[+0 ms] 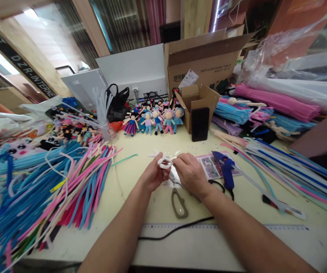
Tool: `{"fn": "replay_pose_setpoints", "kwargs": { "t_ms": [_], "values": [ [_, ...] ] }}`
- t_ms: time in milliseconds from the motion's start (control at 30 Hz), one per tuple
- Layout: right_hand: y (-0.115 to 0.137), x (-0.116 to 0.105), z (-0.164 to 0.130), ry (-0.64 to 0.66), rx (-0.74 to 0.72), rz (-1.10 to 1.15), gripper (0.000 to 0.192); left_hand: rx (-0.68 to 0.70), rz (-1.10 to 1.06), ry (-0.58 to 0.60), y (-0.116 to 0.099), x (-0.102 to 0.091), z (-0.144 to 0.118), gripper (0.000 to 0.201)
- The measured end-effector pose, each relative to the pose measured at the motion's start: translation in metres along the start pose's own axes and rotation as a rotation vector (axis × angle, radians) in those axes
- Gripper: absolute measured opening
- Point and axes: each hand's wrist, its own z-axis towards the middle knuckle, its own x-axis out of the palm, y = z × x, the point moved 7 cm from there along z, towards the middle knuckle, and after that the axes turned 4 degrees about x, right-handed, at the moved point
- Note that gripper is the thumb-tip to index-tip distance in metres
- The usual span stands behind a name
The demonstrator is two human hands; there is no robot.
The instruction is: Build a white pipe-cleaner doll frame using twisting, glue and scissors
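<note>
White fuzzy pipe cleaner (pixel 165 163), bent into a small loop, is held above the pale yellow tabletop (pixel 140 167) at centre, between both hands. Left hand (pixel 153 175) reaches in from lower left, forearm angled up and to the right, fingers curled and pinched on the loop's left side. Right hand (pixel 190 173) comes from lower right, back of the hand upward, fingertips closed on the loop's right end. Grey-handled scissors (pixel 179 203) lie just below the hands. Blue hot-glue gun (pixel 226 168) rests near the right hand. Heaped blue and pink pipe cleaners (pixel 52 189) lie to the left.
</note>
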Motion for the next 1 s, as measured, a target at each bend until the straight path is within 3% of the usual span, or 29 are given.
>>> {"fn": "replay_pose_setpoints", "kwargs": {
  "t_ms": [267,533,700,867,1000],
  "values": [
    [-0.004,0.002,0.002,0.021,0.054,0.010,0.021,0.032,-0.044,0.044,-0.007,-0.006,0.001,0.013],
    [-0.013,0.004,0.001,-0.010,0.210,0.224,0.018,0.187,0.068,-0.005,-0.019,-0.013,0.000,0.021],
    [-0.024,0.010,0.000,0.002,0.402,0.480,0.016,0.284,0.170,0.063,-0.027,-0.010,-0.002,0.021],
    [-0.036,0.035,-0.010,0.189,0.756,0.879,0.023,0.346,0.275,0.111,-0.034,-0.010,-0.006,0.020],
    [-0.031,0.049,-0.016,0.263,0.885,1.239,0.023,0.352,0.309,0.142,-0.036,-0.010,-0.007,0.022]
  ]
}}
